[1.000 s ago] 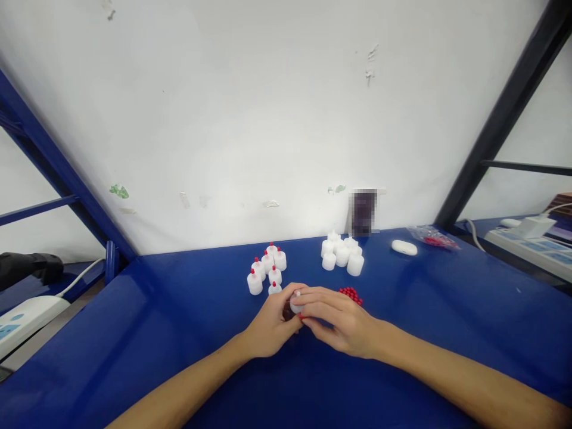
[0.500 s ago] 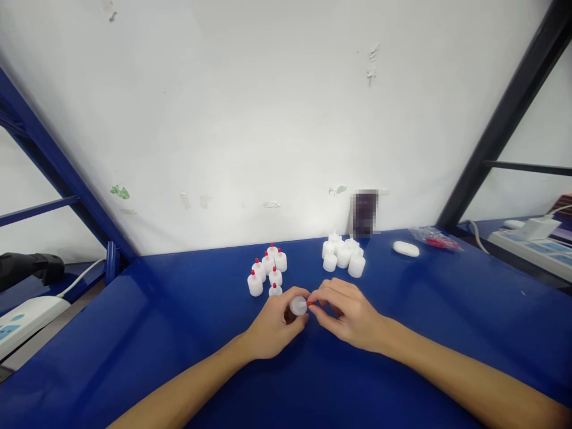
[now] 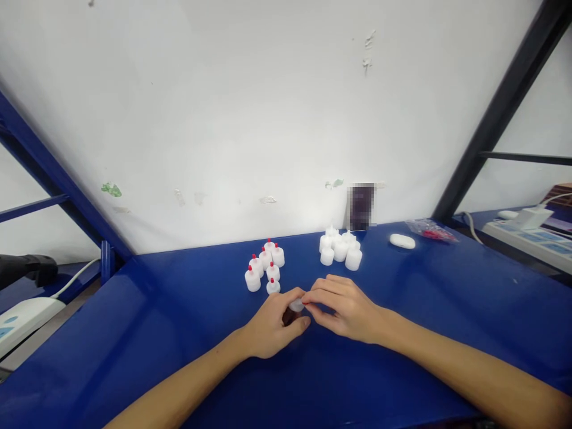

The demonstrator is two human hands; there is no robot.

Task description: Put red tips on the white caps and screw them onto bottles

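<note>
The left hand (image 3: 273, 326) curls round a small translucent white nozzle top (image 3: 295, 305), thumb and index finger to either side of it, the thumb reaching forward and much of the piece hidden within the grip. The right hand (image 3: 346, 307) meets it from the other side, thumb and fingertips pinched on a red tip (image 3: 305, 302) at the nozzle end. The step in hand looks to be seating that tip on the nozzle; how far it has gone on cannot be told, since the fingers cover the join. Both pieces are at the near side of the counter (image 3: 201, 333), between the hands. Beyond the left hand, a loose group of white tops with red tips (image 3: 264, 258) stands upright; further right, past the right hand, is a tight cluster of bare white tops (image 3: 341, 248). The next move seems to call for a firm, straight push or twist from the right fingertips, with the left hand bracing the body so the nozzle does not tilt.
</note>
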